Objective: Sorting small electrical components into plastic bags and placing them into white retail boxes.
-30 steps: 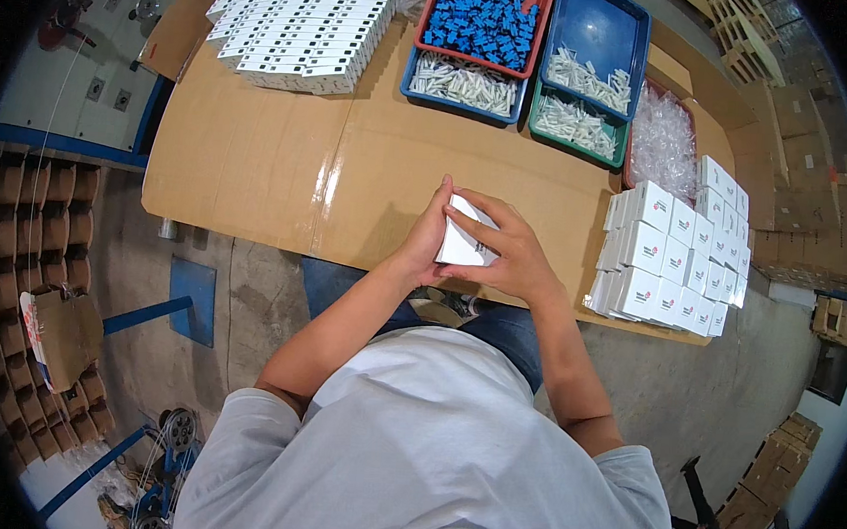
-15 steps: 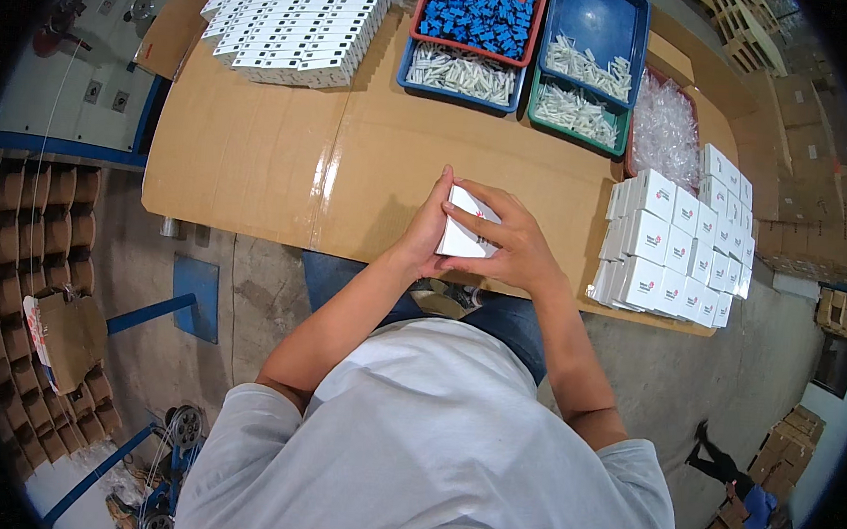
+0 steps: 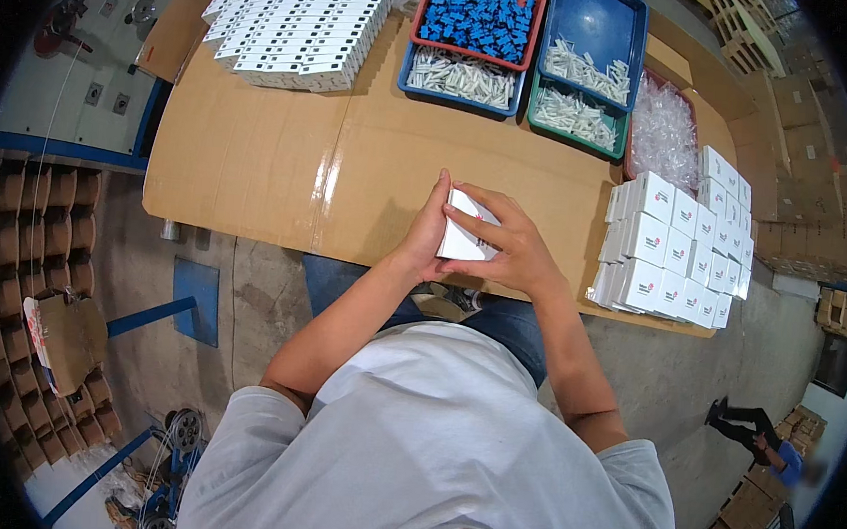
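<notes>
Hands: the left hand [image 3: 427, 234] and right hand [image 3: 517, 246] were closed around a small white cardboard box [image 3: 459, 240], gripping it from both sides. Below the box lay the brown cardboard-covered worktop [image 3: 246, 147]. Right of the box stood stacked white cartons [image 3: 677, 246]; beyond it, a red plastic tray [image 3: 538, 24] of small blue parts; beyond and left, white cartons with black marks [image 3: 297, 29].

Worktable [image 3: 245, 176], stock positions.
Far left: first box stack [image 3: 302, 29]. Far middle: left tray pair [image 3: 536, 34] beside right tray pair [image 3: 595, 23] (loose parts in all four). Right: second box stack [image 3: 672, 246], before plastic pieces [image 3: 664, 129] in a tray. Front centre: single box [image 3: 466, 236] between left hand [image 3: 423, 233] and right hand [image 3: 517, 246].
</notes>
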A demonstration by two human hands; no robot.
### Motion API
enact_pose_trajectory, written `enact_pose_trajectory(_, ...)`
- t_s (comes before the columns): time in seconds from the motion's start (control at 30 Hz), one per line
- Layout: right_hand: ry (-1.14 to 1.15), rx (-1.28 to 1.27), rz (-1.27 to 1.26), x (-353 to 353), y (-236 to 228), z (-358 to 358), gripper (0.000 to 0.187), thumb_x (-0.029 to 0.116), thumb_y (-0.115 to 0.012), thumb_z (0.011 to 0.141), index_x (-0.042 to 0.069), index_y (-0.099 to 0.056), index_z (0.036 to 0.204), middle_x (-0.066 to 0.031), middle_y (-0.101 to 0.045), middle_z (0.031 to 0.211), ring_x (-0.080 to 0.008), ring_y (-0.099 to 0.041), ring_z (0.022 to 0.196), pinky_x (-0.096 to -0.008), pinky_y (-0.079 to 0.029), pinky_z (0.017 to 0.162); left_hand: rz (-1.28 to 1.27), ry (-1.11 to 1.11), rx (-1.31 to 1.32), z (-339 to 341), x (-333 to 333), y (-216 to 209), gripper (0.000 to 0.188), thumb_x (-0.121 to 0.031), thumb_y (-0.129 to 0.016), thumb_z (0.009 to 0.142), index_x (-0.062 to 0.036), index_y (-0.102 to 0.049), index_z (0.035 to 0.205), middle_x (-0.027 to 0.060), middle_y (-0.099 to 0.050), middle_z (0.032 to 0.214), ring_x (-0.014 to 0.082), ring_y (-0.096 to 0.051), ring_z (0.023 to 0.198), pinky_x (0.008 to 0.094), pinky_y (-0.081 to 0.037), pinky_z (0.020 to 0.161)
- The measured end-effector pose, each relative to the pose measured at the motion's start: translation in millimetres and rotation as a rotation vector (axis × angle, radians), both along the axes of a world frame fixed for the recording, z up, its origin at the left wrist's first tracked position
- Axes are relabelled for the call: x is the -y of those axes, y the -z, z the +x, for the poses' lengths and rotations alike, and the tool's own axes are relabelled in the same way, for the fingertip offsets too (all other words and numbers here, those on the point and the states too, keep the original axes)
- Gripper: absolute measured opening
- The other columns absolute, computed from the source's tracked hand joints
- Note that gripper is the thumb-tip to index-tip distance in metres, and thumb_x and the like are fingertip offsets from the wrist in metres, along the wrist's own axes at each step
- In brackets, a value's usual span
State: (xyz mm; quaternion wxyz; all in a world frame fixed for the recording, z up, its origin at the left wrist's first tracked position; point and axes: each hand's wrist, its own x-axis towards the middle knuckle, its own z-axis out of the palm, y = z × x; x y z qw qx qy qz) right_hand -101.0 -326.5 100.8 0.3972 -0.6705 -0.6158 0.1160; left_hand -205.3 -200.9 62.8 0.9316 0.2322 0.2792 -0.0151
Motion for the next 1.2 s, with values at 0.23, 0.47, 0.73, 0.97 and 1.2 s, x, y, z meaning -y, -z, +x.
enact_pose_trajectory(0.23,-0.051,0.033,-0.009,-2,-3,3,0.067,0.034,-0.089,0.065,0.017,-0.07,0.128,-0.014,-0.056,0.143,-0.0334,-0.057,0.124,-0.044,-0.045,0.103,0.025,-0.038,0.01,1,5,-11,0.068,-0.072,-0.03,0.099,-0.0134,-0.054,0.124,0.0107,-0.066,0.106,0.0243,-0.071,0.092,0.0373,-0.061,0.073)
enact_pose_trajectory(0.47,-0.062,-0.05,-0.044,-2,-1,7,0.066,0.037,-0.086,0.068,0.021,-0.069,0.13,-0.0112,-0.054,0.146,-0.0331,-0.054,0.128,-0.0446,-0.042,0.105,0.1,-0.077,-0.012,3,7,-20,0.075,-0.075,-0.024,0.098,-0.012,-0.052,0.127,0.0136,-0.066,0.109,0.0252,-0.071,0.093,0.0362,-0.061,0.072)
enact_pose_trajectory(0.73,-0.033,-0.177,-0.075,-1,-14,2,0.086,0.04,-0.088,0.066,0.011,-0.056,0.141,-0.0123,-0.054,0.146,-0.0321,-0.053,0.13,-0.0431,-0.04,0.108,0.11,0.006,0.063,-2,6,-14,0.089,-0.084,-0.018,0.091,-0.0102,-0.057,0.123,0.0112,-0.069,0.101,0.0222,-0.072,0.087,0.0327,-0.06,0.07)
enact_pose_trajectory(0.97,-0.074,-0.035,-0.022,1,-12,4,0.09,0.04,-0.087,0.066,0.006,-0.054,0.142,-0.0141,-0.053,0.147,-0.033,-0.052,0.132,-0.0427,-0.039,0.109,0.149,-0.013,0.087,-6,9,-25,0.094,-0.086,-0.015,0.09,-0.0096,-0.056,0.124,0.0098,-0.069,0.1,0.0206,-0.071,0.087,0.0326,-0.058,0.068)
enact_pose_trajectory(1.2,-0.127,-0.124,-0.151,5,-9,10,0.088,0.042,-0.086,0.067,0.01,-0.056,0.143,-0.0138,-0.049,0.15,-0.0342,-0.05,0.134,-0.044,-0.037,0.111,0.228,0.031,0.062,-9,12,-14,0.081,-0.08,-0.029,0.094,-0.0101,-0.057,0.126,0.0076,-0.069,0.101,0.0179,-0.071,0.087,0.0293,-0.059,0.068)
